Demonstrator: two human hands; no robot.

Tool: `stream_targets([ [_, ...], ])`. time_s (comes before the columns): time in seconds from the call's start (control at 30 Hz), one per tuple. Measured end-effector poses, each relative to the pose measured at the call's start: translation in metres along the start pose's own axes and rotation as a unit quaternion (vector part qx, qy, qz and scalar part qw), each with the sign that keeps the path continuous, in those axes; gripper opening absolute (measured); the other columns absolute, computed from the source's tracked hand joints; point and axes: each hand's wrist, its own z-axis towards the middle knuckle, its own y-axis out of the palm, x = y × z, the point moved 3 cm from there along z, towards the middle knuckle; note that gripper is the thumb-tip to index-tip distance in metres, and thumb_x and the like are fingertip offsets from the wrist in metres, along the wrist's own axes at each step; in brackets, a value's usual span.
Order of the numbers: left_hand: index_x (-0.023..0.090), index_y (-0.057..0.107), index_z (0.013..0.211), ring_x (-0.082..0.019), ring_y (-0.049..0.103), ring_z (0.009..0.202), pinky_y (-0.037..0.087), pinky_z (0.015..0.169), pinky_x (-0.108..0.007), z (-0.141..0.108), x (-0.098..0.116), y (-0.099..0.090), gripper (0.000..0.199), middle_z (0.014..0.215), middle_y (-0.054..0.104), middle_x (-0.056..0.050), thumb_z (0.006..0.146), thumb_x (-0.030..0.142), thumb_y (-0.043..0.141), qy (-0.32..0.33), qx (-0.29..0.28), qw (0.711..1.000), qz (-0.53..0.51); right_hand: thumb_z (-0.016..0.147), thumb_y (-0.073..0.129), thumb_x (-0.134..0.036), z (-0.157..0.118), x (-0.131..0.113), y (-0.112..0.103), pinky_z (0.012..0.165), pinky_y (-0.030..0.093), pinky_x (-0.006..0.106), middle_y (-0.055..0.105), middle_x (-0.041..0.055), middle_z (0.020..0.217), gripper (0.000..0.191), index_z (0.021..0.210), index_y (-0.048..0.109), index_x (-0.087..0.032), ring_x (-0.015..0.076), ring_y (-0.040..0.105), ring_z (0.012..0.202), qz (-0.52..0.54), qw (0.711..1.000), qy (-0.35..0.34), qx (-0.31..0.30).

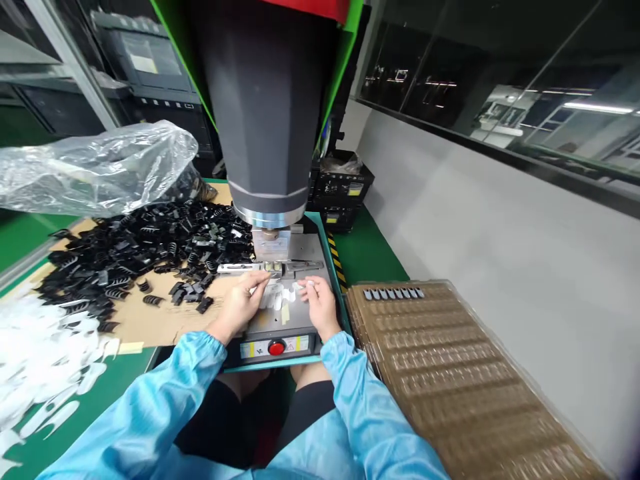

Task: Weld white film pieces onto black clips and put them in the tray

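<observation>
My left hand (pixel 243 301) is at the left side of the machine's metal plate (pixel 265 323), fingers pinched together near the fixture; what they hold is too small to name. At the plate's right side, my right hand (pixel 320 303) has its thumb and fingers closed around a small white piece (pixel 303 285). Several white pieces (pixel 276 295) lie on the plate between my hands. Just beyond them is the metal fixture (pixel 274 267), below the machine's clear block (pixel 271 245) and large dark head (pixel 270 113).
Black clips (pixel 165 240) are heaped on cardboard (pixel 145 320) at the left, with white pieces (pixel 45 353) nearer me. A plastic bag (pixel 110 167) lies behind. A red button (pixel 277 347) faces me. Stacked brown trays (pixel 450 360) stand at the right, one row holding parts (pixel 394 293).
</observation>
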Motion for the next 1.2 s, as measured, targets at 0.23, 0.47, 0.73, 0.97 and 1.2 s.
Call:
stream_targets([
  [0.23,0.02,0.077,0.11,-0.026,0.073,0.107,0.061,0.1,-0.042,0.032,-0.026,0.005,0.023,0.116,0.077,-0.012,0.104,0.023,0.054,0.06,-0.063,0.99,0.109,0.107,0.053,-0.028,0.03,-0.029,0.025,0.103,0.053,0.044,0.072,0.0112,0.121,0.025,0.114,0.077,-0.025,0.0277,0.063,0.116,-0.324,0.928,-0.178,0.036],
  [0.47,0.018,0.071,0.13,-0.03,0.066,0.123,0.052,0.112,-0.048,0.032,-0.015,0.012,0.034,0.133,0.072,-0.015,0.102,0.017,0.053,0.083,-0.122,0.969,0.2,0.108,0.049,-0.019,0.052,-0.018,0.053,0.101,0.05,0.04,0.077,0.0068,0.124,0.032,0.12,0.077,-0.026,0.0259,0.063,0.117,-0.438,0.872,-0.213,-0.053],
  [0.73,0.018,0.062,0.143,-0.033,0.055,0.139,0.044,0.118,-0.052,0.026,-0.006,0.009,0.044,0.148,0.066,-0.014,0.101,0.018,0.051,0.055,-0.138,0.965,0.215,0.104,0.048,-0.015,0.044,-0.026,0.069,0.114,0.042,0.046,0.067,0.0083,0.148,0.047,0.147,0.064,-0.024,0.0309,0.05,0.141,-0.534,0.815,-0.188,-0.12],
  [0.97,0.016,0.062,0.144,-0.035,0.045,0.148,0.039,0.124,-0.054,-0.001,0.005,-0.026,0.047,0.153,0.061,-0.013,0.099,0.028,0.057,0.026,-0.116,0.969,0.217,0.098,0.049,-0.014,0.042,-0.034,0.07,0.117,0.037,0.051,0.062,0.0115,0.149,0.052,0.148,0.063,-0.022,0.0354,0.043,0.143,-0.557,0.801,-0.181,-0.124],
  [1.2,0.022,0.066,0.136,-0.035,0.057,0.129,0.047,0.108,-0.052,-0.039,-0.042,-0.135,0.038,0.134,0.068,-0.015,0.103,0.031,0.049,-0.171,-0.008,0.941,0.293,0.096,0.054,-0.015,0.015,-0.058,0.132,0.113,0.042,0.05,0.065,0.0145,0.134,0.044,0.138,0.065,-0.018,0.0322,0.05,0.127,-0.437,0.86,-0.222,-0.14],
])
